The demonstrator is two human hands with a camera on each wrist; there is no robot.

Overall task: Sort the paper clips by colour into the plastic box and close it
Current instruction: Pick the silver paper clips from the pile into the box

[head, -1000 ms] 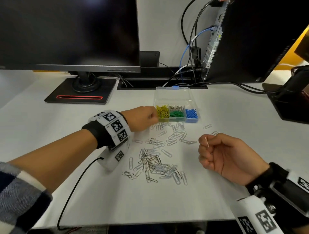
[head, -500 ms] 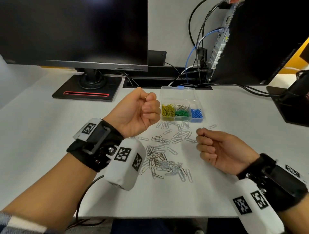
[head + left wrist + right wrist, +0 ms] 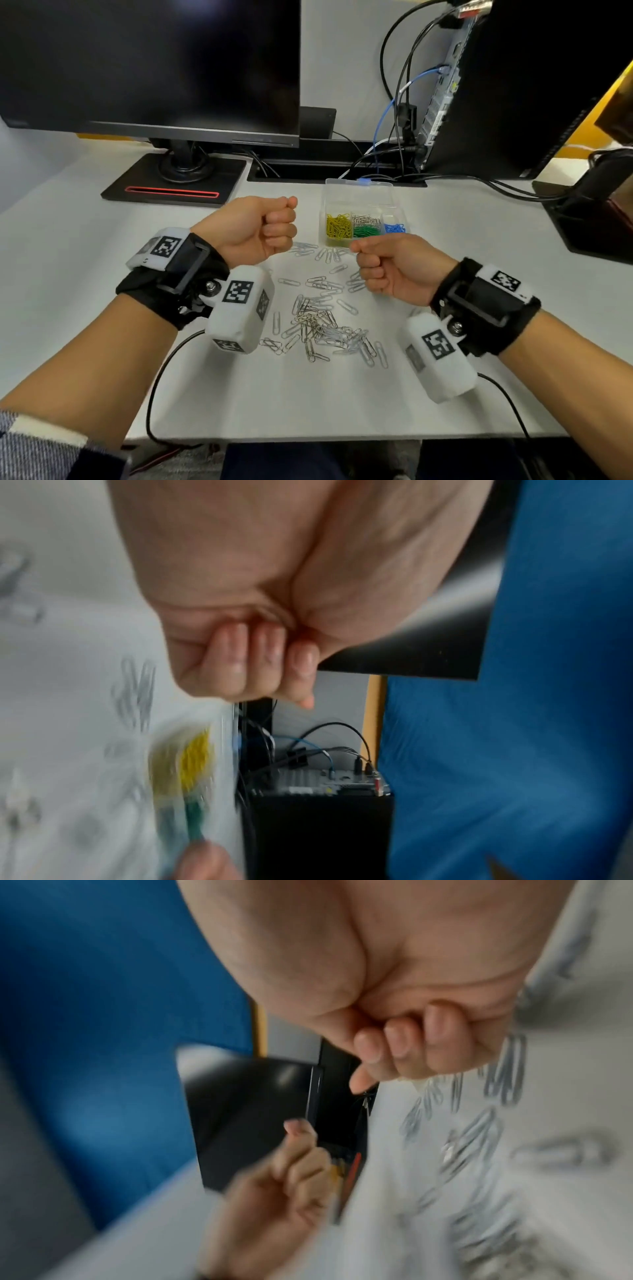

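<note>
**Clip sorting: both fists raised, silver pile unsorted**

Hands: my left hand [image 3: 260,229] and right hand [image 3: 394,263] are curled into fists above the surface [image 3: 85,274]; I cannot tell whether either hides a clip.

Box [image 3: 359,192]: clear plastic, lid open, at the far middle of the surface. Compartments hold yellow clips [image 3: 339,226], green clips [image 3: 366,231], blue clips [image 3: 394,228] and a few silver ones.

Silver clips [image 3: 318,322]: thin, tangled, loosely scattered between my wrists and up to the box's front.

Step, by my judgement: pinch a few silver clips at a time, drop them only into the silver compartment, avoid dragging tangles across.
</note>
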